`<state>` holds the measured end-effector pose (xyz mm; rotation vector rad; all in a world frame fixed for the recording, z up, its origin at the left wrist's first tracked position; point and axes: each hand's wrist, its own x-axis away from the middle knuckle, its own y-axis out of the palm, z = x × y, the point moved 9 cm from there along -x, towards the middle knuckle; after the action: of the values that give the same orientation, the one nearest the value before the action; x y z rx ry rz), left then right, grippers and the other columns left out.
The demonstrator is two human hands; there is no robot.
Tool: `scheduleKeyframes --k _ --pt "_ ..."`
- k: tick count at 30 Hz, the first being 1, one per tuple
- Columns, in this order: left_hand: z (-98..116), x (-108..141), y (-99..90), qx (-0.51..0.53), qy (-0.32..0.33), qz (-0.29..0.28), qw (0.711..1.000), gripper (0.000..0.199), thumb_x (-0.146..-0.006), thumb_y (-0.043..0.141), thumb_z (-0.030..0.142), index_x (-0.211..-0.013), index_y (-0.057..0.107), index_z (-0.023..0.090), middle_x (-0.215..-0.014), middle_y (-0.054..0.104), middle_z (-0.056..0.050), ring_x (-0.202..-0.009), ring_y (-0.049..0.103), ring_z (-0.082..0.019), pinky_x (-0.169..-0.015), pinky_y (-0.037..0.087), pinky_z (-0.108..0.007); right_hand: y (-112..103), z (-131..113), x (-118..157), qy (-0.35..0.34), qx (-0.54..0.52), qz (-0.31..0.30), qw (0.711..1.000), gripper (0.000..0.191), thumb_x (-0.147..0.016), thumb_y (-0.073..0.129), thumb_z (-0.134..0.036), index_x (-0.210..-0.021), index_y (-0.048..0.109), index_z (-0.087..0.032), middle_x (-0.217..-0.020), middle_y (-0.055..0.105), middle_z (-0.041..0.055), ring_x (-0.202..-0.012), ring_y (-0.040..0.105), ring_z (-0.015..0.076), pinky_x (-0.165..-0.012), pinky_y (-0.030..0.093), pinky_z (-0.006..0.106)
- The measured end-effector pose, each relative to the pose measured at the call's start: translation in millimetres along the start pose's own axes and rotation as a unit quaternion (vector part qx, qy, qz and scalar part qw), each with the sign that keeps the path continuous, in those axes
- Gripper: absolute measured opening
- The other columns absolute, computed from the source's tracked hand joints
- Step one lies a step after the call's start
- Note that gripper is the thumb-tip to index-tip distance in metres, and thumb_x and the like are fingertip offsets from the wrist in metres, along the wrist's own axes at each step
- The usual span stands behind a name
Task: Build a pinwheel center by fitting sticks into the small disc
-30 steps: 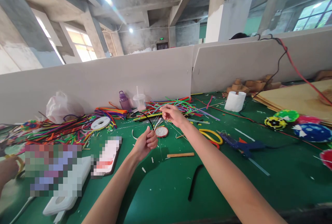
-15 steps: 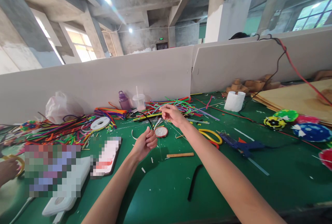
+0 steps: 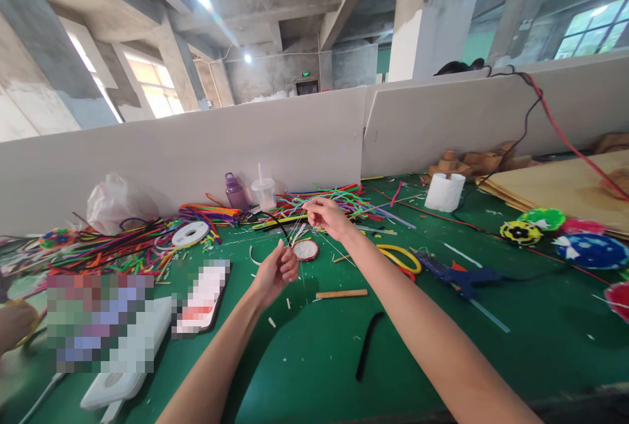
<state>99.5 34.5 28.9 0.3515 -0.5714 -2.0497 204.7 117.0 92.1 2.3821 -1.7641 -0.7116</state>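
My left hand (image 3: 278, 270) is closed on the end of a black pipe cleaner (image 3: 276, 219), which arcs up and to the left. Higher and to the right, my right hand (image 3: 325, 217) pinches thin pale threads between thumb and fingertips. The threads fan down over a round white disc (image 3: 305, 250) with a red rim, lying on the green table between and below the hands. A wooden stick (image 3: 341, 294) lies in front of the disc, with a short black strip (image 3: 367, 346) nearer me.
Colourful pipe cleaners (image 3: 339, 204) lie behind my hands. A phone (image 3: 204, 296) and white power bank (image 3: 128, 358) are at left, a blue glue gun (image 3: 455, 274) at right. Another person's hand (image 3: 17, 324) is at the far left edge.
My hands have barely moved. The other person's hand at the left edge has shifted slightly, and more of a dark-haired head shows above the partition.
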Motion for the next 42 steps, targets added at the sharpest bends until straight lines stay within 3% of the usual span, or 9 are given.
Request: scheduleKeyframes --k 16,32,42 --pt "-2.0 -2.7 -10.6 -0.081 0.011 0.033 0.996 0.045 -0.089 0.043 0.052 -0.060 0.036 0.018 -0.050 0.028 0.007 -0.042 0.026 -0.007 -0.043 0.028 -0.019 -2.1 0.6 -0.3 0.001 0.017 0.002 1.000 0.028 -0.060 0.074 -0.034 -0.062 0.052 -0.016 -0.047 0.049 -0.0062 -0.039 0.046 0.0068 -0.041 0.030 0.021" --pt "4.4 -2.7 -12.0 -0.083 0.046 0.039 0.995 0.041 -0.088 0.051 0.042 -0.059 0.034 0.018 -0.051 0.027 0.007 -0.043 0.027 -0.006 -0.044 0.027 -0.018 -2.6 -0.3 -0.3 0.001 0.026 0.005 1.000 0.028 -0.060 0.073 -0.035 -0.062 0.052 -0.017 -0.047 0.049 -0.0060 -0.039 0.046 0.0072 -0.040 0.029 0.021" --pt "-2.7 -2.4 -10.0 -0.068 0.006 0.030 0.997 0.044 -0.088 0.045 0.052 -0.061 0.038 0.018 -0.052 0.030 0.005 -0.045 0.030 -0.008 -0.046 0.033 -0.020 -2.2 -0.5 -2.2 -0.007 0.045 0.000 0.999 0.027 -0.062 0.072 -0.036 -0.064 0.054 -0.017 -0.047 0.050 -0.0057 -0.039 0.047 0.0074 -0.038 0.029 0.020"
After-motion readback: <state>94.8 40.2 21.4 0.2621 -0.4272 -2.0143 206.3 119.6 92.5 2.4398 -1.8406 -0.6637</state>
